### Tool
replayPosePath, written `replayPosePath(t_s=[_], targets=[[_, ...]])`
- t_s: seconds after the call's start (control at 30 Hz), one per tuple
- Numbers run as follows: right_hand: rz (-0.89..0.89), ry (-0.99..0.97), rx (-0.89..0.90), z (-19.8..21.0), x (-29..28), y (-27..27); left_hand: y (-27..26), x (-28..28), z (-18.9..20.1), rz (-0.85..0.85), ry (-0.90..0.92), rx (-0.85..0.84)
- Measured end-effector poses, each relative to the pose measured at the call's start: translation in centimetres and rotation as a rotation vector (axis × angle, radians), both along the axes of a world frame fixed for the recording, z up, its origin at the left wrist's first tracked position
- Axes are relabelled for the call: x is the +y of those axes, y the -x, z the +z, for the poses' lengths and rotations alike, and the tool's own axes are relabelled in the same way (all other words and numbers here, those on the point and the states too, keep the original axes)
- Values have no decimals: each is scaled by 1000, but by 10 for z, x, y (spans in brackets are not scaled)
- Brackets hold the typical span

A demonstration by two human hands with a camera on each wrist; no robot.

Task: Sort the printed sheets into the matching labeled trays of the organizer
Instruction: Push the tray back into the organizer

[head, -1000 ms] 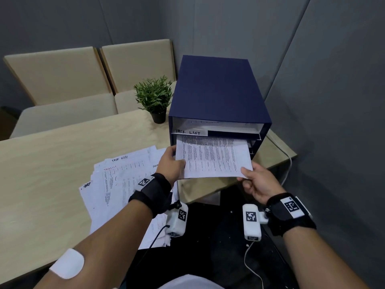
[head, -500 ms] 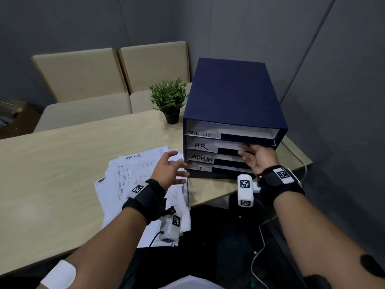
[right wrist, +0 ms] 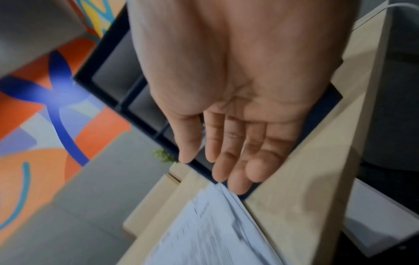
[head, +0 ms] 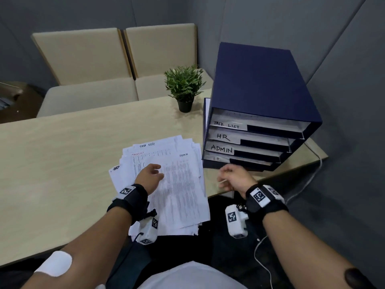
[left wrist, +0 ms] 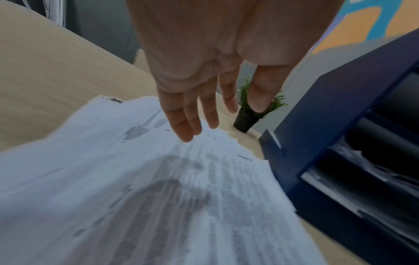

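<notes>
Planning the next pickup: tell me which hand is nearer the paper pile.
Left. The left hand hovers over the paper pile; the right hand is beside it, near the organizer.

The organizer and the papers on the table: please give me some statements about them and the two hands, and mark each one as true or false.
1. The organizer has four labeled trays. True.
2. The top tray is labeled IT. False: it reads TASK LIST; IT is on the bottom tray.
3. The left hand is over the pile of papers with its fingers straight. True.
4. The right hand holds a sheet. False: it holds nothing.
5. The plant stands on top of the organizer. False: it stands on the table, to the left of the organizer.
</notes>
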State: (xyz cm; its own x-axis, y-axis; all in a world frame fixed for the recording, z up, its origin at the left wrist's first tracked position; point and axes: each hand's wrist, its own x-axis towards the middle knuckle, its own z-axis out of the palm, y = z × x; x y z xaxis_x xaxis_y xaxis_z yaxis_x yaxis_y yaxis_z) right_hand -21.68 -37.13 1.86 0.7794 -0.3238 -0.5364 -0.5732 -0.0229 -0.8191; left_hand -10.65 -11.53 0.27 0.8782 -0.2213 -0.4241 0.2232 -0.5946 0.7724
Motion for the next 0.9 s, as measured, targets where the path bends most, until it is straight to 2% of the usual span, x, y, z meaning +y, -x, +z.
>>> replayPosePath(t_s=[0.13,0.27,0.33,0.4,0.57,0.73,0.9], targets=[[157,214,162,-28,35,-4,-1,27,-16,-41,-110,61],[237,416,332,-55,62,-3,2,47,-33,-124,-170,129],[242,488,355,-61,77,-2,2,53,-38,-151,-180,132],[212,516,335,-63,87,0,1,55,-39,-160,-164,141],[288,504,229,-57,91,4,-5,62,-37,-182,-117,148],[188,387,66,-28,86,24,-14,69,-33,-96,-33,147],[148,314,28,-16,87,46,-23,64,-23,-15,124,176]])
